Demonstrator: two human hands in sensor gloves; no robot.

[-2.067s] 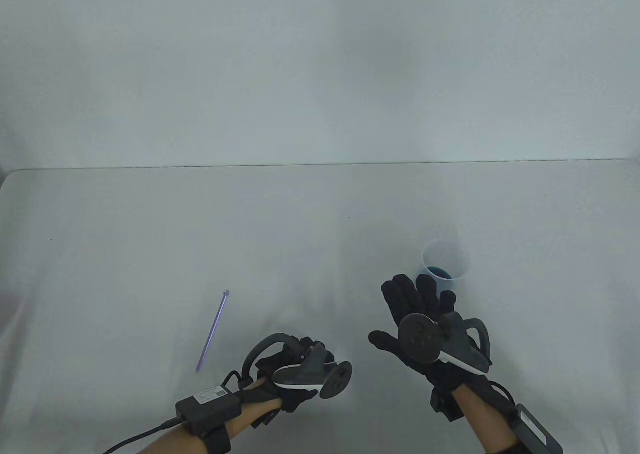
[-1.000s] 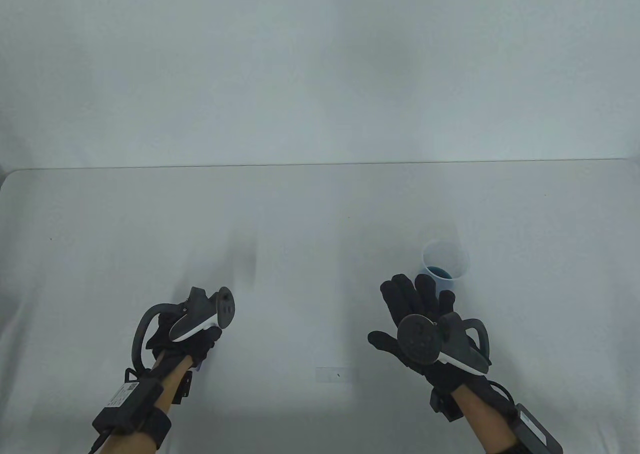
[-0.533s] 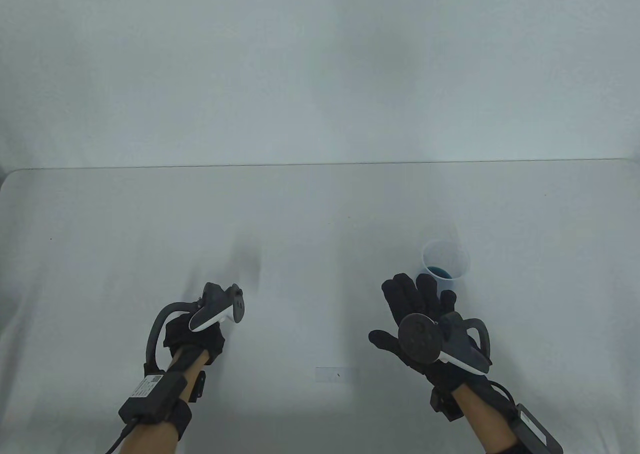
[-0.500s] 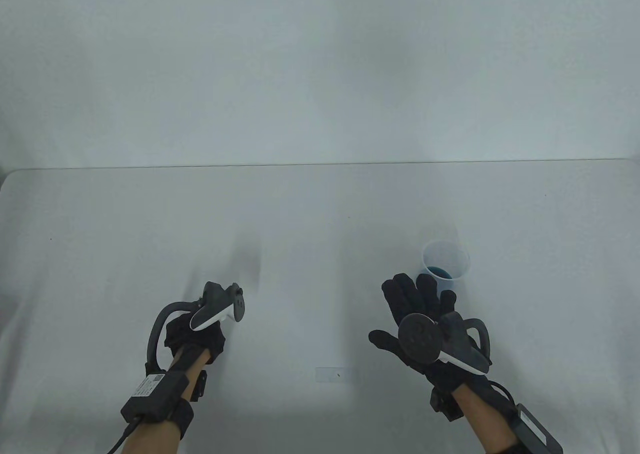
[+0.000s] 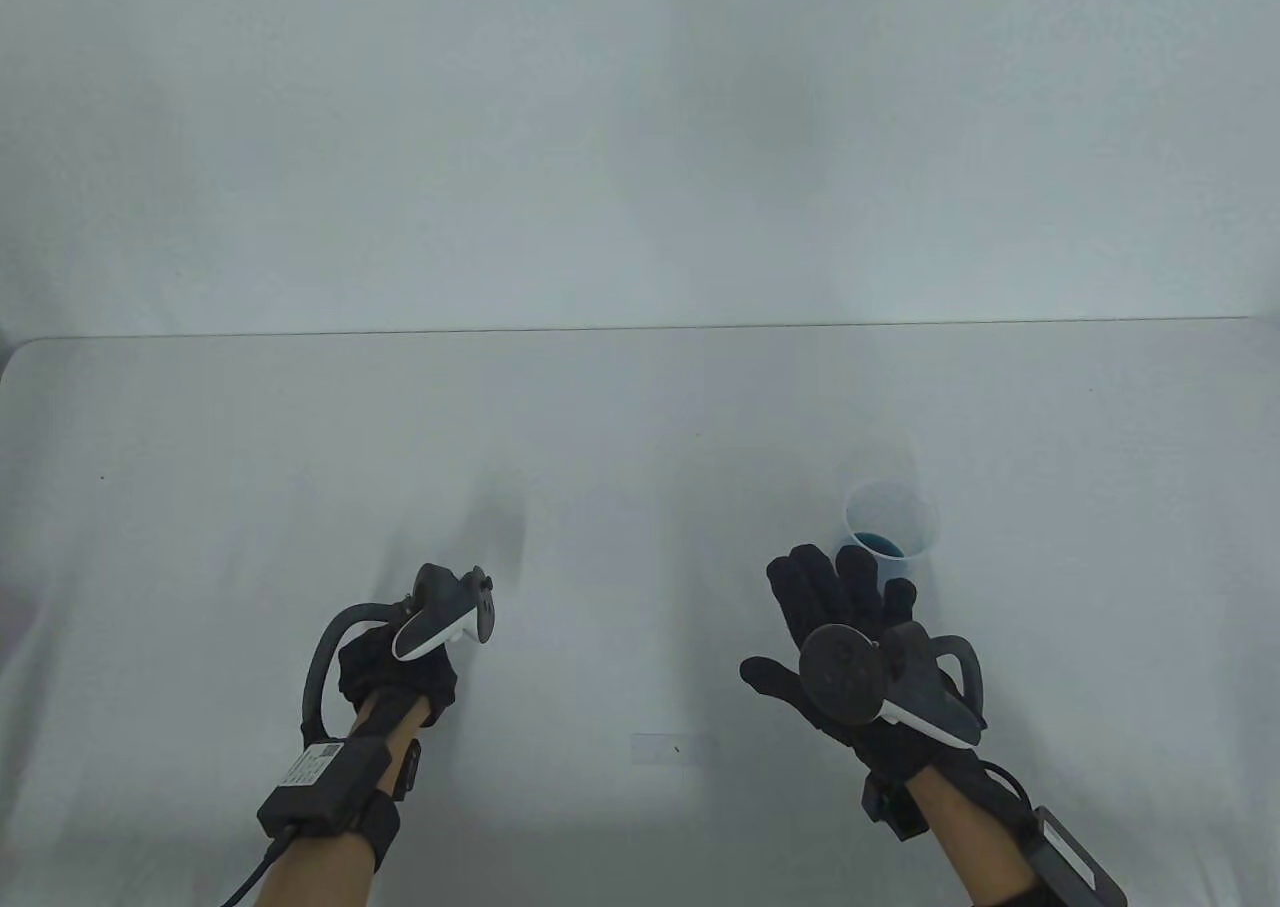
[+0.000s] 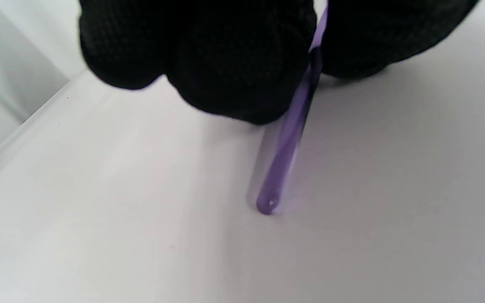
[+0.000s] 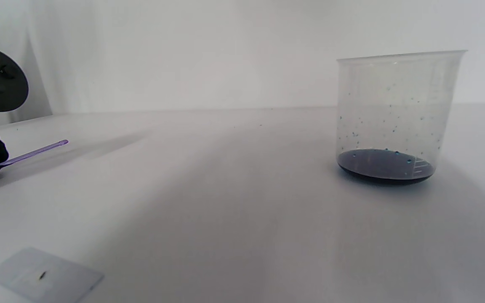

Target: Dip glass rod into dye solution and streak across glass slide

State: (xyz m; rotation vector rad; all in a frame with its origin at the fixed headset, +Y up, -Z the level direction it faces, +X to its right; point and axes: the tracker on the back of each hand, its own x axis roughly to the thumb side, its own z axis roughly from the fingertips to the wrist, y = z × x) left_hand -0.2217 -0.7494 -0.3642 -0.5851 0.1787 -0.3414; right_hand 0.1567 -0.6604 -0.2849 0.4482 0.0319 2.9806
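My left hand (image 5: 398, 669) pinches a purple glass rod; in the table view the hand and tracker hide it. In the left wrist view the rod (image 6: 286, 143) sticks out between my fingers (image 6: 234, 63), its rounded tip close over the table. The rod also shows in the right wrist view (image 7: 32, 153), pointing toward the beaker. My right hand (image 5: 832, 602) is open and empty with fingers spread, just in front of the clear plastic beaker (image 5: 892, 522). The beaker (image 7: 396, 118) holds a shallow layer of dark blue dye (image 7: 385, 165). A glass slide (image 5: 673, 748) lies flat between my hands, near the front edge.
The white table (image 5: 640, 417) carries only the beaker and the slide (image 7: 44, 275), which has a small dark speck on it. A white wall stands behind the table's far edge. Dye droplets speckle the beaker's inner wall.
The rod lay on the table at the left; my left hand moved over from near the slide, took hold of it and has drifted slightly right. My right hand has barely moved.
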